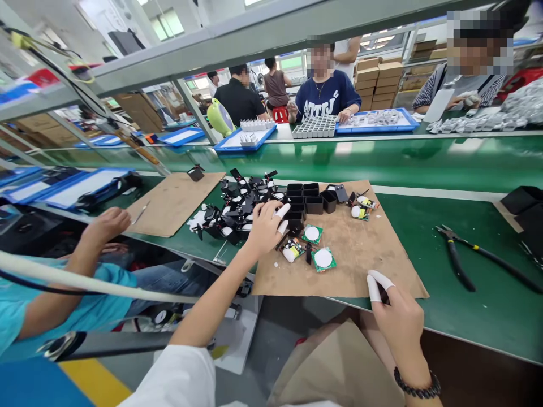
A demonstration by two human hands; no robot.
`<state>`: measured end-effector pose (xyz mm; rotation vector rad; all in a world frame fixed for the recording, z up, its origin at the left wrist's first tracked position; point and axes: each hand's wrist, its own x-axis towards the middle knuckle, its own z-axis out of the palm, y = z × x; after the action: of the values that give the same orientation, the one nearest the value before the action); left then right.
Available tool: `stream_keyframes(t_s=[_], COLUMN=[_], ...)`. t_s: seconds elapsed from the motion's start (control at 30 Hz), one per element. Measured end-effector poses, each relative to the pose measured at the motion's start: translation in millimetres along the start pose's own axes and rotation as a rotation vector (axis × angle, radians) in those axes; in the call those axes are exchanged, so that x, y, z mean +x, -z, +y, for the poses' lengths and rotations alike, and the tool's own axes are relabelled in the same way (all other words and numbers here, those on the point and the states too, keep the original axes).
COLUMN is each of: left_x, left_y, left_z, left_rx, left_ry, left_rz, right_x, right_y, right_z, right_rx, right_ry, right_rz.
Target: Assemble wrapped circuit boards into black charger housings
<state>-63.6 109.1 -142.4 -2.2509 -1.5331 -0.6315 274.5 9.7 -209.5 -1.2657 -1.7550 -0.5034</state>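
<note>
My left hand [267,227], with white finger cots on two fingers, reaches over the left edge of a cardboard sheet [360,277]. Its fingers are apart beside a black plastic case [296,218], one of several open cases standing in rows. To its left lies a heap of black assembled parts [241,203]. Closer to me are two green circuit boards with white discs [323,259] and a part with a yellow-wrapped component [292,249]. My right hand [399,316], also wearing finger cots, rests at the sheet's front edge. Its fingers are curled; something dark shows between them, too small to name.
Pliers with black handles [460,254] lie on the green table at right, near black cases [524,203]. Another person's hand [106,226] is by a second cardboard sheet [178,198] at left. Across the green belt [339,158], people sit near blue trays [407,127].
</note>
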Motion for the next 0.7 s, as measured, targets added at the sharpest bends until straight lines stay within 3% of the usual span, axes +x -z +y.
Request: stream_keyframes(t_s=[0.13, 0.33, 0.47, 0.7], left_x=[-17, -24, -23, -33], left_y=[-12.8, -28.0, -29.3, -21.5], left_z=[-29, -53, -72, -123], left_rx=[0.129, 0.14, 0.113, 0.125], left_ry=[0.088, 0.055, 0.025, -0.04], left_rz=[0.061, 0.072, 0.065, 0.069], right_x=[0, 1, 1, -1], right_y=[1, 3, 3, 3], right_z=[1, 4, 8, 13], right_rx=[-0.008, -0.103, -0.121, -0.152], right_ry=[0.016, 0.074, 0.116, 0.151], right_rz=[-0.003, -0.001, -0.007, 0.008])
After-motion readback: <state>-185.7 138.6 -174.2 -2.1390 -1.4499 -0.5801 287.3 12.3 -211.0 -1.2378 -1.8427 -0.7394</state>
